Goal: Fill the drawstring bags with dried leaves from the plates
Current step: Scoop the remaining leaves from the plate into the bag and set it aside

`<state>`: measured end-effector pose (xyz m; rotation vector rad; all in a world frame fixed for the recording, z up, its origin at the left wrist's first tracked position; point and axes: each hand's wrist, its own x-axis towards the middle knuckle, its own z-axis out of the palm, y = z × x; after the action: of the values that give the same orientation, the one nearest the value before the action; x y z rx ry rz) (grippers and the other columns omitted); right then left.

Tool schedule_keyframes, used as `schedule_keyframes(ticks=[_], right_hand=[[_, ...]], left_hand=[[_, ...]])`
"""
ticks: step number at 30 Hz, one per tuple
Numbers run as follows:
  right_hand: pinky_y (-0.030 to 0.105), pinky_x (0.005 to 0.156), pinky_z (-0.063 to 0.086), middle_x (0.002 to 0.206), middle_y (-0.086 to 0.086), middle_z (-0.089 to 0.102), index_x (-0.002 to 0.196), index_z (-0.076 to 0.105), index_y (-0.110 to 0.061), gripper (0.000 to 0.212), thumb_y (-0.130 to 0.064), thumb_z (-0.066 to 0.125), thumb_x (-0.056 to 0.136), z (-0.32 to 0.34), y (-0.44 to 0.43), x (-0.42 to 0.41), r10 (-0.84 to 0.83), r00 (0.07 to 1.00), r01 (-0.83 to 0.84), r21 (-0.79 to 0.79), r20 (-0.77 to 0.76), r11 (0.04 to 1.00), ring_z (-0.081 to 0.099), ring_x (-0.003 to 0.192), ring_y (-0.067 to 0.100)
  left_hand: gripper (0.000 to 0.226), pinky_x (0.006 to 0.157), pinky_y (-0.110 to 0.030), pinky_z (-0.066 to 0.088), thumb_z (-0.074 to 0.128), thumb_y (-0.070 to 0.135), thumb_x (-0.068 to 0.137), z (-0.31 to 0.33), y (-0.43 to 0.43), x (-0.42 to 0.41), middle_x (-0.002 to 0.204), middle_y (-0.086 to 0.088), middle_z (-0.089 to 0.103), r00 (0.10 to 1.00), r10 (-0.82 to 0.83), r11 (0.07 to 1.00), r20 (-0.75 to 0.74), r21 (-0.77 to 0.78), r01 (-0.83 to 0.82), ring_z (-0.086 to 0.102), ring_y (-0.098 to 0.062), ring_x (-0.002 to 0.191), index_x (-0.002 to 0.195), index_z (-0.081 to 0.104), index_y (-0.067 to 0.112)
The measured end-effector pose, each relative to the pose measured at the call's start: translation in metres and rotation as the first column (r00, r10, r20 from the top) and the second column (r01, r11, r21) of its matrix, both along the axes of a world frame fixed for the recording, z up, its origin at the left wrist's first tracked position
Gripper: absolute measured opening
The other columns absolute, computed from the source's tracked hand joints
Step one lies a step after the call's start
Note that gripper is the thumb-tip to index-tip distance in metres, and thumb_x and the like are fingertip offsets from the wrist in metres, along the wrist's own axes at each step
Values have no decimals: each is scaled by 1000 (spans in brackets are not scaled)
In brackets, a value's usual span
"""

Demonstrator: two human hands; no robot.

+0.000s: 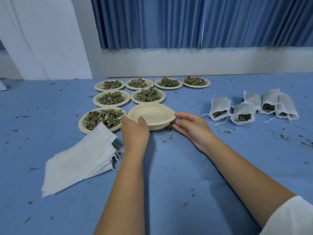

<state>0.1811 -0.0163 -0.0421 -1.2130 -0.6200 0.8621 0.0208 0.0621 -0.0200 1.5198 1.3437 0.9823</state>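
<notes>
An empty cream paper plate (153, 114) sits at the front of the plate group, tilted up slightly on what looks like another plate beneath it. My left hand (134, 131) holds its near left rim, thumb on top. My right hand (191, 127) touches its right rim with the fingertips. Several plates heaped with dried leaves stand behind and beside it, the nearest (101, 118) to the left. A stack of flat white drawstring bags (81, 160) lies at the front left. Several filled bags (250, 107) lie at the right, leaves showing in their open mouths.
The blue table cloth (169, 175) is strewn with leaf crumbs. A white wall ledge and blue curtains (203, 22) close off the far side of the table. A white sleeve (291, 217) covers my right upper arm.
</notes>
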Motion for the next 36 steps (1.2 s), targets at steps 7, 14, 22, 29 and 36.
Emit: schedule_keyframes(ticks=[7,14,22,29,36], right_hand=[[14,84,46,121,2,67,138,54,-27,49,-21,66,91,-2,3,-8,2,878,96,-179,479,979,64,112,15],[10,84,31,140,-2,52,140,52,-20,49,-20,64,92,-3,8,-6,101,732,118,-272,674,955,48,115,3],[13,67,39,84,-12,63,88,70,-23,21,-7,56,87,12,29,-12,-105,648,302,-128,754,945,53,66,-1],[26,68,44,89,23,70,89,69,12,22,-7,58,87,37,82,-56,116,661,120,-257,742,959,52,68,14],[28,46,31,60,4,41,59,38,-11,39,-21,59,90,44,137,-98,444,386,182,-539,809,823,36,53,16]], left_hand=[[41,92,-47,45,40,25,102,-7,4,4,131,-27,51,994,-1,999,-113,44,6,57,-41,110,127,49,-7],[39,93,-51,45,39,18,100,-10,9,8,128,-33,51,997,-30,999,-69,-14,29,52,-45,115,120,49,-14],[30,57,-31,16,33,-2,86,-8,4,15,63,-5,24,982,-163,977,96,-120,174,19,-18,59,63,25,16],[30,57,-25,34,42,3,93,-9,17,9,70,-5,46,874,57,942,482,-316,113,41,-21,65,65,43,13],[29,53,-25,43,45,7,94,-8,30,-2,67,-3,57,670,409,853,620,-520,-39,53,-15,58,67,56,13]])
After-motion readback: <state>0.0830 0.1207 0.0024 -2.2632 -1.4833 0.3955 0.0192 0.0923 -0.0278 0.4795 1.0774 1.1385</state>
